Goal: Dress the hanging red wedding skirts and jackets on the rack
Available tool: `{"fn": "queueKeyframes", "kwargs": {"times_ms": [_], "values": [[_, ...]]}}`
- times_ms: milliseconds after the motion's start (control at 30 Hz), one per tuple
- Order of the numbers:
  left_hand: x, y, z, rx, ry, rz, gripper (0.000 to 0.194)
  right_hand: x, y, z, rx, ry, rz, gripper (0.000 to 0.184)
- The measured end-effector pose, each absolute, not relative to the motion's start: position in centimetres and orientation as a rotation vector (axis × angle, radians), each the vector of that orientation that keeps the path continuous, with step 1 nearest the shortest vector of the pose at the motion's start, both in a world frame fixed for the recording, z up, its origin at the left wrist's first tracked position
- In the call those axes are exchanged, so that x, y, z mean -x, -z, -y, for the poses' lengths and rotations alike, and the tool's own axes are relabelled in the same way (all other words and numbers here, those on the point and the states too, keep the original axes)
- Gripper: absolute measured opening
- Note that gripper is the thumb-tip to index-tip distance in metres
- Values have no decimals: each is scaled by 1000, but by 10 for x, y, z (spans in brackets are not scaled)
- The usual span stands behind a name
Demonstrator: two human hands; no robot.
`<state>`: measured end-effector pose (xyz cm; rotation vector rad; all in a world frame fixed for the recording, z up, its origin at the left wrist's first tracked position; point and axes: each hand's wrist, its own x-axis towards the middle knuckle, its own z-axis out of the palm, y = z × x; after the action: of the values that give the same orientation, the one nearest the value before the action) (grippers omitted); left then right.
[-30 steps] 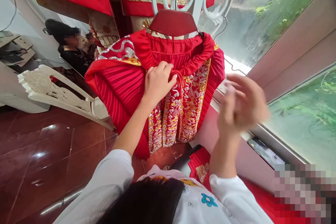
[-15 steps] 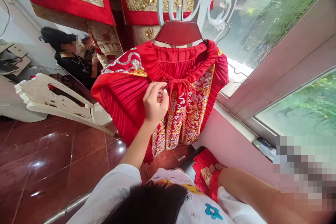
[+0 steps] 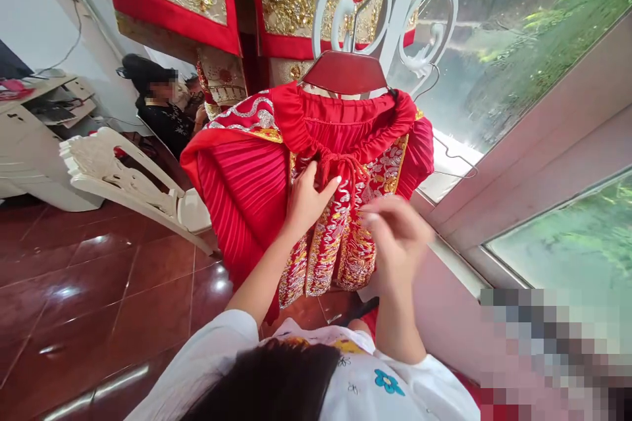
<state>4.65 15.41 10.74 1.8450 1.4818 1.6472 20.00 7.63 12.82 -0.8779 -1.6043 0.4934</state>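
My left hand (image 3: 305, 202) touches the red garment (image 3: 239, 177) beside its cord (image 3: 340, 163); my blurred right hand (image 3: 401, 237) curls before it. I can't tell either's grip. Hung on a hanger (image 3: 347, 72), it looks soft, slippery, embroidery-weighted: I'd hold the gathered band (image 3: 407, 112).

1 white chair (image 3: 131, 181) stands on glossy reddish tiles (image 3: 83, 276); windows (image 3: 582, 230) show, perhaps, foliage (image 3: 557, 26).

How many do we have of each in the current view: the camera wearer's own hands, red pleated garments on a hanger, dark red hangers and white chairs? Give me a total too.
Wearer's own, left hand and right hand: 2
Red pleated garment on a hanger: 1
Dark red hanger: 1
White chair: 1
Total: 5
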Motion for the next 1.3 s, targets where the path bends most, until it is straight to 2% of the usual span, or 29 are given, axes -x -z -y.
{"fn": "queueKeyframes", "kwargs": {"times_ms": [67, 133, 267, 400, 633, 733, 800, 900, 1000, 1200, 1300], "values": [[-44, -106, -157, -1771, -1663, -1385, 30, -181, -120, -105, 835, -753, 1645, 19], [-42, -107, -155, -1693, -1658, -1267, 27, -170, -111, -127, 903, -798, 1635, 20], [-45, -110, -142, -1555, -1652, -1107, 24, -171, -98, -140, 1028, -511, 1579, 23], [-45, -108, -128, -1481, -1730, -1148, 30, -174, -95, -135, 930, -480, 1673, 34], [-37, -99, -129, -1480, -1895, -1222, 36, -164, -59, -129, 1038, -236, 1738, 36], [-37, -76, -130, -1536, -1890, -1385, 33, -160, -29, -115, 1153, -304, 1839, 21], [-37, -50, -130, -1580, -1712, -1555, 35, -155, -10, -107, 1202, -347, 1911, 18], [-40, -7, -126, -1601, -1451, -1719, 23, -147, 13, -106, 1277, -379, 1979, 27], [-44, 24, -117, -1556, -1429, -1712, 27, -143, 26, -111, 1345, -395, 1992, 34], [-38, 37, -102, -1512, -1469, -1594, 32, -143, 33, -103, 1348, -356, 1971, 40], [-37, 41, -98, -1476, -1455, -1479, 34, -148, 34, -99, 1308, -313, 1979, 33]]}}
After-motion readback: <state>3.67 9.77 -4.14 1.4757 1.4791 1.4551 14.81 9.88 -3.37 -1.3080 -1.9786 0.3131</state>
